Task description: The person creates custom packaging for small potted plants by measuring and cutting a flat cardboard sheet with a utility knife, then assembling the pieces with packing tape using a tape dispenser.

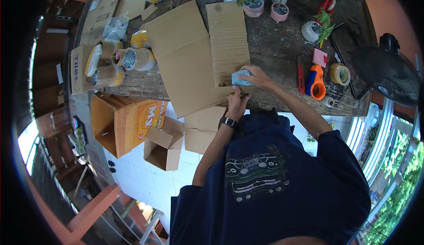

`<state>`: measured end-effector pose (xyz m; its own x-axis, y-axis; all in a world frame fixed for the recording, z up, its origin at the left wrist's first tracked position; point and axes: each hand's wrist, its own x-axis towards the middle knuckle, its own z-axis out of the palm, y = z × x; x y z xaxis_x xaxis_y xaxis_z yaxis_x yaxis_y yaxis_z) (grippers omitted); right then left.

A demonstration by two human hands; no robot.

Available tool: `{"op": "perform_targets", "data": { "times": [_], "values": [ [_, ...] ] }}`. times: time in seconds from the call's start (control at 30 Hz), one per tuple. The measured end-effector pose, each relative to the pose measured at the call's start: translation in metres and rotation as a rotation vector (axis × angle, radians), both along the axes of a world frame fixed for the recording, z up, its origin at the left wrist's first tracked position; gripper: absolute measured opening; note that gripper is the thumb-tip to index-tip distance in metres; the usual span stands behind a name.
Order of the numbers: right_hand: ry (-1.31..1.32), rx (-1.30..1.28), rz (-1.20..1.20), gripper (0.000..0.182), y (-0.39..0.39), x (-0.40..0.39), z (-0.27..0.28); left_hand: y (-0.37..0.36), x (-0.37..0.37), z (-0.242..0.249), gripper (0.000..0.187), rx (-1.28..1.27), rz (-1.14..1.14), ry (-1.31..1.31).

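Note:
A creased cardboard strip [228, 37] lies on the wooden table, overlapping a larger cardboard sheet [183, 55]. On the strip's near end is a small light-blue block [241, 77] that looks wrapped in clear plastic. My right hand [258, 78] grips this block from its right side, fingers closed over it. Just below, my left hand [237, 104], with a watch on the wrist, pinches the near edge of the cardboard strip at the table's front edge. Its fingertips are partly hidden by the cardboard.
Right on the table [282, 46] lie a red-handled cutter [301, 77], an orange-and-blue tape dispenser [316, 83], a tape roll [340, 74] and a black fan [388, 72]. Wrapped rolls [138, 59] stand left, potted plants [254, 6] at the back. Cardboard boxes [128, 123] sit below.

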<state>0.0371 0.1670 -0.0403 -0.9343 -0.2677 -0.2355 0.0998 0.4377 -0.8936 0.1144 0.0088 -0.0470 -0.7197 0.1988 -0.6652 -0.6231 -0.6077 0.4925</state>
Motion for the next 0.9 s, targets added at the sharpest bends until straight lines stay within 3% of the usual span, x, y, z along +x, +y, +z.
{"op": "perform_targets", "data": {
  "times": [0.13,0.23,0.33,0.43,0.53,0.63,0.73,0.9],
  "values": [
    [0.032,-0.107,-0.17,0.041,0.005,0.015,-0.015,0.009,0.0,-0.013,0.049,0.034,-0.007,-0.056],
    [-0.132,-0.349,-0.295,0.042,-0.005,0.019,-0.027,0.004,0.003,-0.021,0.049,0.067,-0.022,-0.012],
    [-0.207,-0.447,-0.266,0.043,-0.005,0.016,-0.027,0.002,0.004,-0.02,0.05,0.088,0.001,0.022],
    [-0.199,-0.361,-0.238,0.042,-0.003,0.017,-0.023,0.009,0.007,-0.014,0.05,0.009,0.03,0.052],
    [-0.167,-0.428,-0.27,0.036,-0.006,0.02,-0.02,0.014,0.007,-0.02,0.046,-0.014,0.122,-0.038],
    [-0.293,-0.823,-0.357,0.028,-0.008,0.024,-0.022,0.016,0.007,-0.027,0.044,0.024,0.139,-0.032],
    [-0.272,-0.932,-0.391,0.024,-0.009,0.027,-0.031,0.015,0.007,-0.029,0.043,0.082,0.123,-0.043],
    [-0.28,-0.779,-0.23,0.026,-0.003,0.018,-0.029,0.021,0.008,-0.02,0.042,0.043,0.148,-0.049]
  ]
}}
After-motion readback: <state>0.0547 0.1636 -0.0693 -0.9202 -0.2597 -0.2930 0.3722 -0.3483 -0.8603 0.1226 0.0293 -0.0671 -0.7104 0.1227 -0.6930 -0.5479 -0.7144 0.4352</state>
